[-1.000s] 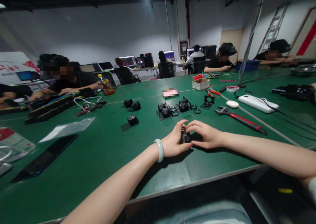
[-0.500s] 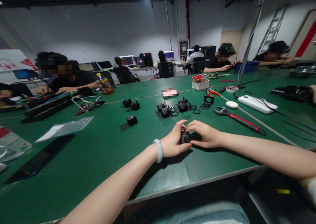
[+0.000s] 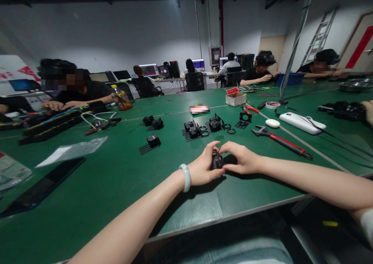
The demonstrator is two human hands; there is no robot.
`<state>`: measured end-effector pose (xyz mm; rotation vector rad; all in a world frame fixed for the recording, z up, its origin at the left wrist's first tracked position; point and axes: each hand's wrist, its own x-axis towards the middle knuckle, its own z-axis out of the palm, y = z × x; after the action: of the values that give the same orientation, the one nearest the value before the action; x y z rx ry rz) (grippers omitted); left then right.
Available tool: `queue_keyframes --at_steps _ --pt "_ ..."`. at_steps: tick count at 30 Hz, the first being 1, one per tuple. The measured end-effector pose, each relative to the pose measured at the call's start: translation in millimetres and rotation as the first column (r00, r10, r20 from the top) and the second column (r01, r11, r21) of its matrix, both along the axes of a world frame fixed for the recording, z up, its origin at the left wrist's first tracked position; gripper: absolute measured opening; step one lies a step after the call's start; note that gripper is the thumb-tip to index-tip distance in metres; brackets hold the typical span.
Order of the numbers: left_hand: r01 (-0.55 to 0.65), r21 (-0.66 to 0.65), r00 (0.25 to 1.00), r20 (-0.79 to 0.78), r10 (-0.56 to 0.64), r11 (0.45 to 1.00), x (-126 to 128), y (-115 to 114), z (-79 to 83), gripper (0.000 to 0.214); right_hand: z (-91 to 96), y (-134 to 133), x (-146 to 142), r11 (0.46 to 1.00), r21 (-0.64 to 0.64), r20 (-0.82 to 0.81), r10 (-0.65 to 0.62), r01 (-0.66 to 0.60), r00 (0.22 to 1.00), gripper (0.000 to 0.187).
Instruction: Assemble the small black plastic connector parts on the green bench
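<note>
My left hand (image 3: 204, 167) and my right hand (image 3: 240, 158) meet over a small black part (image 3: 217, 161) on the green table (image 3: 116, 178). Fingers of both hands are curled round it and pinch it from the two sides. A pale bangle (image 3: 185, 177) sits on my left wrist. Just beyond my hands lie more black parts (image 3: 194, 131) with loose black rings (image 3: 231, 131) and a flat black bracket (image 3: 245, 118). Another black part (image 3: 153, 141) lies further left.
A red-handled wrench (image 3: 281, 140) lies to the right, near a white oval object (image 3: 272, 123) and a white power strip (image 3: 303, 122). A phone (image 3: 40, 188) and a clear bag (image 3: 72, 150) lie at left. A small box (image 3: 236, 98) stands further back. Other people sit round the table.
My hands stay closed on the small black part in the same spot. The view has drifted slightly, so the things on the table sit a little further left.
</note>
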<state>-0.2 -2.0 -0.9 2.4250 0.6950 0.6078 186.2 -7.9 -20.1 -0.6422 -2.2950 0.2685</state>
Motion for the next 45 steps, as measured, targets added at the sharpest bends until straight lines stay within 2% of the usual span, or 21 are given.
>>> queue_keyframes --at_steps 9,26,38,45 --pt "-0.005 0.003 1.000 0.004 0.005 1.000 0.1 0.7 -1.2 0.071 -1.3 0.1 -0.3 0.994 -0.083 -0.042 -0.072 0.069 0.996 0.038" --pt "0.001 0.012 1.000 -0.021 -0.001 1.000 0.2 0.4 0.3 0.072 0.2 0.8 -0.8 0.971 -0.227 -0.044 -0.094 0.081 0.995 0.032" --pt "-0.001 0.042 0.998 -0.058 0.004 0.999 0.1 2.0 -0.8 0.073 1.2 0.3 -1.8 0.981 -0.172 -0.006 -0.090 0.087 0.996 0.030" --pt "-0.010 0.040 0.998 -0.064 0.013 0.999 -1.4 1.4 1.6 0.072 2.8 -0.1 -1.9 0.994 -0.096 -0.053 -0.048 0.043 0.997 0.040"
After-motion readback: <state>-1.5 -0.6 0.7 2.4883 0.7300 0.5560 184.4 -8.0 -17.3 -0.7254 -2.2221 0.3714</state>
